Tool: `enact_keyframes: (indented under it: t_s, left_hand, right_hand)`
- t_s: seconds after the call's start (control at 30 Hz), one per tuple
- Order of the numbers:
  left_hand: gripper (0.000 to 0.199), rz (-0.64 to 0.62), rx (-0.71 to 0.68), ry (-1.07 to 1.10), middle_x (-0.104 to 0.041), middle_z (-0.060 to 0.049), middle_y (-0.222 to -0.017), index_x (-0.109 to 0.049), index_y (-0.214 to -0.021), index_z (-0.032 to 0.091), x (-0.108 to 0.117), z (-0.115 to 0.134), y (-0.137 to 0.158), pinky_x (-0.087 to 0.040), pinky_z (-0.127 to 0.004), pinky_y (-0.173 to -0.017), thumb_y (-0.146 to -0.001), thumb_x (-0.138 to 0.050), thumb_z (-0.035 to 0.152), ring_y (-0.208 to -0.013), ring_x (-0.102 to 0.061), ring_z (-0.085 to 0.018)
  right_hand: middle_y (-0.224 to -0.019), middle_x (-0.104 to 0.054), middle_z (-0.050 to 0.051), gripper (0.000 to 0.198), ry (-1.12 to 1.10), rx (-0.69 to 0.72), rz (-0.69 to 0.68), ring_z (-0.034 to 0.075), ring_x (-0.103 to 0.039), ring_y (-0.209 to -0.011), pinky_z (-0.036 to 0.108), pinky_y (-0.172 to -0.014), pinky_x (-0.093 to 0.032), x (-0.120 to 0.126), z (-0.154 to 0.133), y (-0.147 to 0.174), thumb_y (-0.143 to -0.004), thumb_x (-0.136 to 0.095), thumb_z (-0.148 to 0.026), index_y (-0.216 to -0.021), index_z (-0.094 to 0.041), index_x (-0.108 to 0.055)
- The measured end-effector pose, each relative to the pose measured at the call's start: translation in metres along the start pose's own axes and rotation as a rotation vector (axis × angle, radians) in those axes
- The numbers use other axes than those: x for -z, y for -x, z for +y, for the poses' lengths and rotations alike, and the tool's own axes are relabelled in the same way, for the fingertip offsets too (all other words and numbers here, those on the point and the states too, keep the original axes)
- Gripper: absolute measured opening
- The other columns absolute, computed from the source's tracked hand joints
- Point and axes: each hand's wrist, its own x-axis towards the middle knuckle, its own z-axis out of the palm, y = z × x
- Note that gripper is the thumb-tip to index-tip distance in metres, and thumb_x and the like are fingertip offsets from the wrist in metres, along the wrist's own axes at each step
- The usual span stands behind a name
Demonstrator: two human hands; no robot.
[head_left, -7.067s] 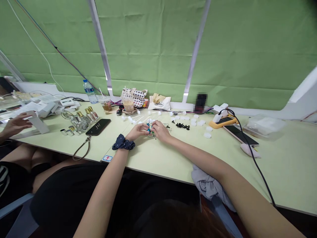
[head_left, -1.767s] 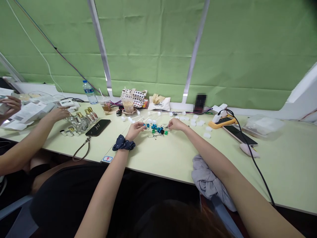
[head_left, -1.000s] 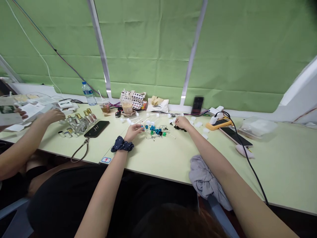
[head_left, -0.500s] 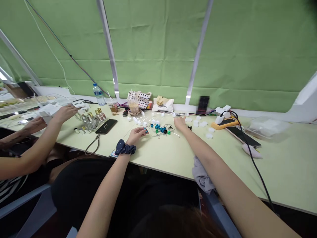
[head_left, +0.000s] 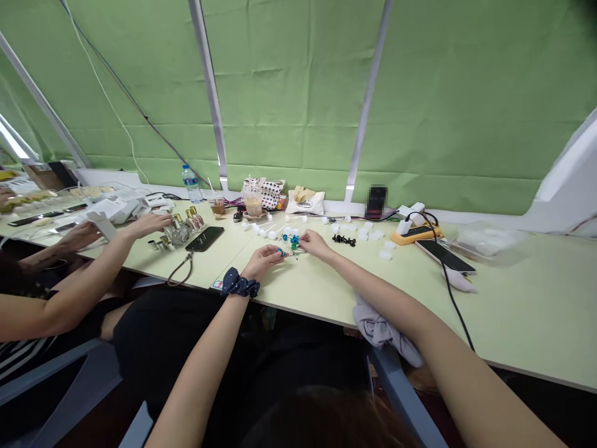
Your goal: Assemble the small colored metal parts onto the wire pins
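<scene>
My left hand (head_left: 263,261), with a dark blue dotted scrunchie (head_left: 239,283) at the wrist, pinches a small shiny blue piece (head_left: 281,252) just above the table. My right hand (head_left: 317,244) is at the edge of a small pile, its fingers pressed together; whatever is between them is too small to make out. The pile has glossy blue pieces (head_left: 293,239), green pieces (head_left: 294,246) and thin metal-looking stems, partly hidden by my right fingers. To the right of that hand lies a cluster of small black pieces (head_left: 344,240).
Several white caps (head_left: 366,234) lie behind. A phone (head_left: 205,239) and small glass bottles (head_left: 180,231) are to the left, where a co-worker's hands (head_left: 147,226) handle a white box (head_left: 101,225). On the right are a yellow-edged device (head_left: 405,238), another phone (head_left: 445,255) and a black cable (head_left: 450,298).
My right hand has moved left from the black pieces to the blue and green pile. My left hand keeps its blue piece. The co-worker's raised hand has lowered toward the bottles.
</scene>
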Motion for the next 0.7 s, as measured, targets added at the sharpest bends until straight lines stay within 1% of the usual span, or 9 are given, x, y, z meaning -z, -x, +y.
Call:
enact_keyframes:
  t_s: [0.03,0.13,0.2,0.27,0.4,0.57,0.7]
  left_hand:
    - [0.041,0.006,-0.016,-0.010,-0.071,-0.006,-0.087,-0.062,-0.090,0.015,-0.006,-0.002,0.002,-0.049,-0.041,-0.088,-0.061,-0.082,0.035,-0.094,-0.067,-0.023]
    - [0.045,0.043,-0.026,-0.060,-0.071,-0.007,-0.090,-0.062,-0.093,0.015,-0.021,-0.007,0.006,-0.050,-0.036,-0.081,-0.060,-0.082,0.038,-0.089,-0.068,-0.021]
    - [0.046,0.070,-0.025,-0.085,-0.071,-0.008,-0.090,-0.063,-0.092,0.014,-0.026,-0.008,0.007,-0.050,-0.032,-0.078,-0.058,-0.082,0.039,-0.084,-0.068,-0.019]
    - [0.045,0.100,-0.033,-0.095,-0.071,-0.007,-0.088,-0.063,-0.091,0.014,-0.028,-0.009,0.007,-0.050,-0.031,-0.075,-0.059,-0.082,0.038,-0.079,-0.067,-0.017]
    - [0.040,0.095,-0.056,-0.125,-0.070,-0.006,-0.083,-0.063,-0.086,0.013,-0.026,-0.012,0.004,-0.049,-0.027,-0.071,-0.059,-0.082,0.035,-0.075,-0.066,-0.015]
    - [0.042,0.092,-0.039,-0.113,-0.071,-0.007,-0.080,-0.062,-0.085,0.012,-0.025,-0.016,0.003,-0.050,-0.030,-0.075,-0.057,-0.083,0.036,-0.075,-0.067,-0.016]
    - [0.044,0.089,-0.029,-0.139,-0.072,-0.008,-0.078,-0.063,-0.084,0.012,-0.027,-0.015,0.004,-0.050,-0.033,-0.076,-0.057,-0.083,0.039,-0.073,-0.068,-0.018]
  right_hand:
    - [-0.068,-0.064,0.002,0.009,-0.131,-0.008,-0.053,0.010,-0.057,-0.058,0.020,-0.057,-0.044,-0.005,-0.004,0.010,-0.083,-0.056,-0.021,-0.090,-0.016,-0.058]
    - [-0.054,-0.060,0.001,0.002,-0.410,-0.080,-0.187,0.010,-0.058,-0.051,0.020,-0.052,-0.047,-0.013,-0.013,0.034,-0.083,-0.057,-0.016,-0.083,-0.014,-0.058]
    - [-0.052,-0.060,0.001,0.005,-0.548,-0.095,-0.225,0.011,-0.060,-0.050,0.020,-0.052,-0.050,-0.013,-0.015,0.043,-0.084,-0.058,-0.015,-0.079,-0.014,-0.057]
    - [-0.053,-0.061,0.001,0.008,-0.624,-0.071,-0.242,0.011,-0.063,-0.052,0.021,-0.053,-0.052,-0.012,-0.014,0.047,-0.082,-0.062,-0.015,-0.078,-0.013,-0.056]
    - [-0.059,-0.061,0.000,0.016,-0.688,-0.040,-0.261,0.015,-0.067,-0.058,0.025,-0.058,-0.057,-0.010,-0.014,0.050,-0.075,-0.071,-0.015,-0.076,-0.013,-0.055]
    - [-0.070,-0.061,0.000,0.021,-0.677,-0.049,-0.198,0.016,-0.068,-0.059,0.029,-0.062,-0.058,-0.011,-0.017,0.056,-0.069,-0.073,-0.011,-0.076,-0.014,-0.053]
    - [-0.066,-0.060,-0.002,0.022,-0.618,-0.045,-0.194,0.016,-0.067,-0.059,0.029,-0.060,-0.058,-0.011,-0.017,0.055,-0.070,-0.072,-0.010,-0.074,-0.016,-0.051]
